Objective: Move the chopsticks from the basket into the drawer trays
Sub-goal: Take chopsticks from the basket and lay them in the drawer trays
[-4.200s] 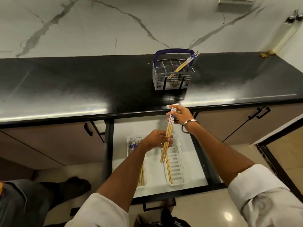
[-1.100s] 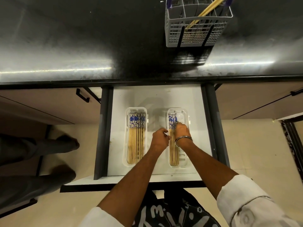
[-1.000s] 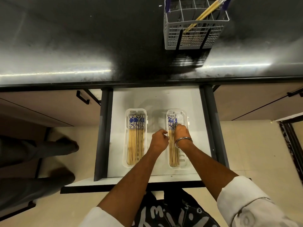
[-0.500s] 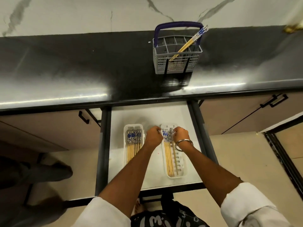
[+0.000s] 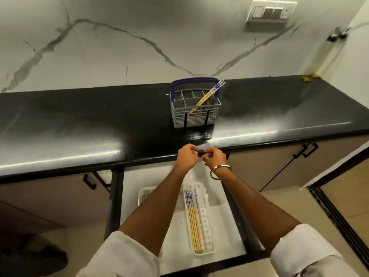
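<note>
Grey basket (image 5: 195, 114) holds chopsticks (image 5: 207, 96), tray (image 5: 207, 249) more — both hands (image 5: 186, 157) curled, empty.

Grey basket (image 5: 195, 114) with a blue handle (image 5: 194, 80); tan chopsticks (image 5: 207, 95) with blue-and-white patterned tops; glossy black desk (image 5: 79, 120); white grey-veined wall (image 5: 119, 47).

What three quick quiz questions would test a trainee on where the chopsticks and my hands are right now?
1. True or false: chopsticks remain in the basket.
2. Which tray shows chopsticks plainly: A) right tray, B) left tray?
3. Fill in: both hands, left and right, are raised at the edge of the ____.

Key: 1 true; 2 A, since an arm hides most of the left tray; 3 countertop.
</note>
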